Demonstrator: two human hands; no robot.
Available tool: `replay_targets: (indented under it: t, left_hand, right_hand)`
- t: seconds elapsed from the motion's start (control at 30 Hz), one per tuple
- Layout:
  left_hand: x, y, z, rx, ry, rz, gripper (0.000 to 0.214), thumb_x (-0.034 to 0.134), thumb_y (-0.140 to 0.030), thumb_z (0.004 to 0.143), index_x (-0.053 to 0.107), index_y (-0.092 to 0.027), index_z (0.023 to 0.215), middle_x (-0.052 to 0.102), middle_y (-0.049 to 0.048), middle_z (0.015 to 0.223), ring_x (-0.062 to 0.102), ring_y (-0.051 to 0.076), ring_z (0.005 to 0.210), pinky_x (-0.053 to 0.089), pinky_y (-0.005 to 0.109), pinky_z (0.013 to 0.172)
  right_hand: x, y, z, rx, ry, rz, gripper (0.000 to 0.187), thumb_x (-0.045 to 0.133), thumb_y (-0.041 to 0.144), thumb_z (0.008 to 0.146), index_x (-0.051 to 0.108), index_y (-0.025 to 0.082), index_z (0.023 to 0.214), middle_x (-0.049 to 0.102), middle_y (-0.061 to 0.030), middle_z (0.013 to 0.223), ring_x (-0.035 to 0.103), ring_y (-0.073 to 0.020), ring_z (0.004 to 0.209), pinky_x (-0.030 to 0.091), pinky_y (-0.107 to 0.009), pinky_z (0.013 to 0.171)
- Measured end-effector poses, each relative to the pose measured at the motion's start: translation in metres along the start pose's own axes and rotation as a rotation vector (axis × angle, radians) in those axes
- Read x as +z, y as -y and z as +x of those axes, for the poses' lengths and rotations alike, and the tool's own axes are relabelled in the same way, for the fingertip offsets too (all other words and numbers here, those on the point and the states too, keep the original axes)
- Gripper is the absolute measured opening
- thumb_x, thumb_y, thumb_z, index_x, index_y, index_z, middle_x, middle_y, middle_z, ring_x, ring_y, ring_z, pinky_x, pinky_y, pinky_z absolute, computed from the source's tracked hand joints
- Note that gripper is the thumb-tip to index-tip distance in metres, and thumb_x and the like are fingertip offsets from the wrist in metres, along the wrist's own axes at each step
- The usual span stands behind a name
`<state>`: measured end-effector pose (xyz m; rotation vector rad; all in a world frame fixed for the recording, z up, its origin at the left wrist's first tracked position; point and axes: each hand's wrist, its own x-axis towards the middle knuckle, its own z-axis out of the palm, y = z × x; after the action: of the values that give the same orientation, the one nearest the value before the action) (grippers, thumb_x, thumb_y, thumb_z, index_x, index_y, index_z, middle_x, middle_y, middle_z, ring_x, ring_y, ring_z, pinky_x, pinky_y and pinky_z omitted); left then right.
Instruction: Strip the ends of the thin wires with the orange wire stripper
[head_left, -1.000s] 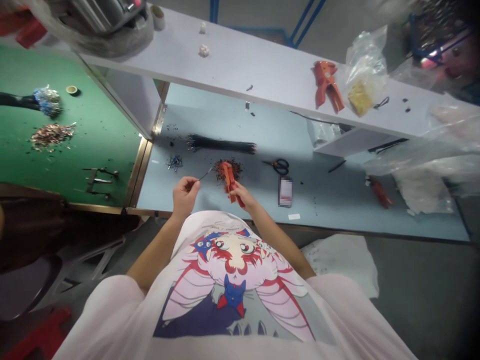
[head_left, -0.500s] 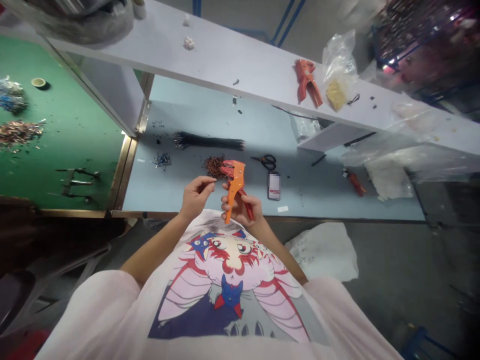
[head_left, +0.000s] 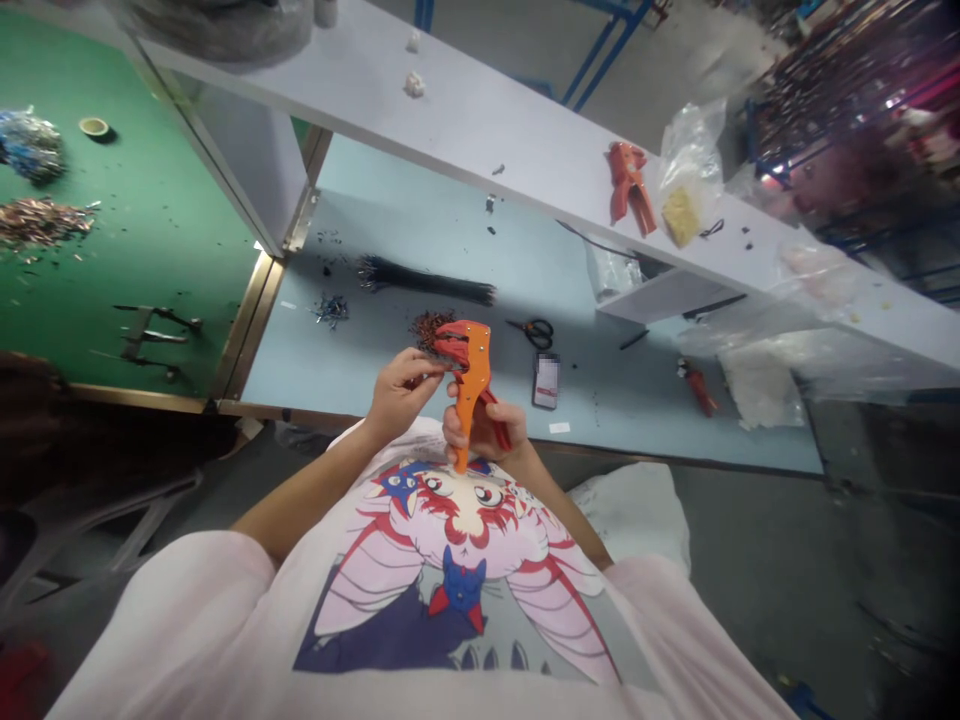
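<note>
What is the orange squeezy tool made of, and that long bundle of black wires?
The orange wire stripper in the right hand looks like hard moulded plastic: smooth, slightly shiny, with small metal-looking pins. The long bundle of thin black wires looks plastic-coated, matte and slightly bendy; any metal inside doesn't show.

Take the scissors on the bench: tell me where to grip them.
Grip the black loop handles of the scissors, coming down from above on the right side. They lie flat with the blades pointing left, so the loops are the end away from the edges.
</note>
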<state>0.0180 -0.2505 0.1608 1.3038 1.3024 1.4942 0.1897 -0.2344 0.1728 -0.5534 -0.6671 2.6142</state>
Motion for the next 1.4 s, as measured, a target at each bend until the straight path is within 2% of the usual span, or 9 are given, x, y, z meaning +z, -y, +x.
replay_targets:
  t: [0.17, 0.37, 0.53, 0.67, 1.03, 1.23, 1.3, 1.4]
  left_hand:
    - [-0.001, -0.004, -0.001, 0.000, 0.010, -0.015, 0.012, 0.063, -0.025, 0.078, 0.073, -0.021, 0.082, 0.060, 0.0031, 0.078, 0.053, 0.010, 0.065, 0.040, 0.022, 0.055]
    - [0.001, -0.003, 0.001, 0.024, 0.066, -0.039, 0.012, 0.061, -0.021, 0.079, 0.072, -0.020, 0.083, 0.062, 0.0039, 0.082, 0.057, 0.011, 0.070, 0.043, 0.022, 0.059]
    - [0.002, -0.001, 0.003, 0.024, 0.085, -0.027, 0.013, 0.060, -0.020, 0.080, 0.072, -0.019, 0.084, 0.061, 0.0035, 0.082, 0.057, 0.010, 0.072, 0.044, 0.022, 0.060]
    - [0.002, 0.000, 0.003, 0.026, 0.101, -0.024, 0.014, 0.058, -0.018, 0.080, 0.071, -0.020, 0.085, 0.061, 0.0036, 0.085, 0.058, 0.011, 0.076, 0.045, 0.022, 0.063]
    - [0.003, 0.006, 0.006, -0.022, 0.093, -0.021, 0.014, 0.059, -0.020, 0.080, 0.071, -0.020, 0.084, 0.061, 0.0033, 0.084, 0.056, 0.010, 0.071, 0.044, 0.021, 0.060]
    - [0.007, 0.008, 0.010, -0.109, 0.087, -0.017, 0.015, 0.058, -0.024, 0.081, 0.070, -0.018, 0.088, 0.063, 0.0025, 0.080, 0.055, 0.011, 0.072, 0.042, 0.022, 0.063]
    - [0.010, 0.018, 0.012, -0.186, 0.070, 0.006, 0.017, 0.058, -0.027, 0.080, 0.070, -0.018, 0.088, 0.064, 0.0022, 0.079, 0.054, 0.011, 0.069, 0.042, 0.022, 0.063]
    - [0.008, 0.043, 0.017, -0.286, 0.058, 0.093, 0.018, 0.060, -0.027, 0.078, 0.070, -0.017, 0.088, 0.065, 0.0024, 0.080, 0.053, 0.010, 0.064, 0.043, 0.023, 0.063]
  right_hand:
    - [-0.003, -0.002, 0.001, -0.010, 0.087, 0.034, 0.043, 0.056, 0.042, 0.070, 0.040, 0.024, 0.105, 0.053, -0.0003, 0.073, 0.050, -0.0141, 0.059, 0.051, -0.035, 0.054]
    - [-0.002, -0.003, 0.001, -0.018, 0.062, -0.031, 0.042, 0.057, 0.047, 0.071, 0.038, 0.024, 0.101, 0.048, 0.0030, 0.066, 0.048, -0.0131, 0.053, 0.052, -0.036, 0.050]
    - [0.000, -0.003, 0.001, -0.040, 0.109, 0.051, 0.032, 0.054, 0.045, 0.079, 0.038, 0.024, 0.096, 0.044, 0.0065, 0.060, 0.039, -0.0084, 0.044, 0.049, -0.026, 0.043]
    - [0.001, -0.004, 0.002, -0.051, 0.167, 0.116, 0.026, 0.052, 0.044, 0.083, 0.041, 0.023, 0.094, 0.046, 0.0068, 0.061, 0.036, -0.0067, 0.040, 0.048, -0.024, 0.043]
    - [0.004, 0.000, 0.005, -0.013, 0.072, 0.140, 0.024, 0.051, 0.046, 0.086, 0.040, 0.024, 0.088, 0.040, 0.0106, 0.053, 0.023, -0.0044, 0.032, 0.044, -0.020, 0.035]
    - [-0.004, 0.001, 0.011, -0.043, 0.063, 0.235, 0.025, 0.039, 0.044, 0.093, 0.043, 0.022, 0.083, 0.030, 0.0120, 0.047, 0.011, -0.0028, 0.029, 0.030, -0.012, 0.027]
    - [-0.008, 0.005, 0.014, -0.039, -0.008, 0.259, 0.029, 0.033, 0.045, 0.094, 0.045, 0.021, 0.084, 0.033, 0.0107, 0.049, 0.017, -0.0034, 0.030, 0.033, -0.014, 0.029]
    - [-0.016, 0.013, 0.019, -0.043, -0.169, 0.246, 0.034, 0.030, 0.047, 0.094, 0.050, 0.020, 0.093, 0.046, 0.0045, 0.060, 0.043, -0.0075, 0.043, 0.047, -0.021, 0.044]
